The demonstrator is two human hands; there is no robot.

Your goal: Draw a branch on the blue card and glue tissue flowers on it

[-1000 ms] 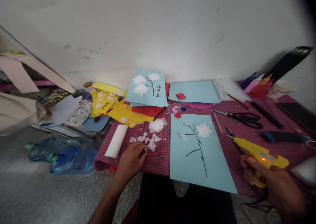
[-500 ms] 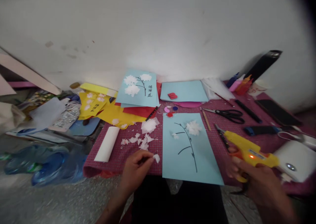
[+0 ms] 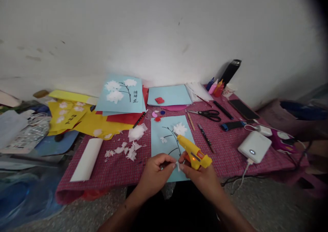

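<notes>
My left hand pinches a small white paper piece over the lower part of a light blue sheet. My right hand is wrapped round a yellow glue gun with a glowing orange light. Its thumb and fingertips also meet the paper piece. The gun's nozzle points up and left, over the sheet. Black drawn branches and a white paper flower are on this sheet, with a smaller white tuft to the left. My hands hide the sheet's lower right.
Loose white paper scraps and a white roll lie left. Scissors, a pen and a white power bank are right. A finished blue flower card leans at the back, near yellow sheets.
Both hands have come together over the blue sheet. My right hand has carried the glue gun leftward and now touches the paper piece too. The view has shifted right.
</notes>
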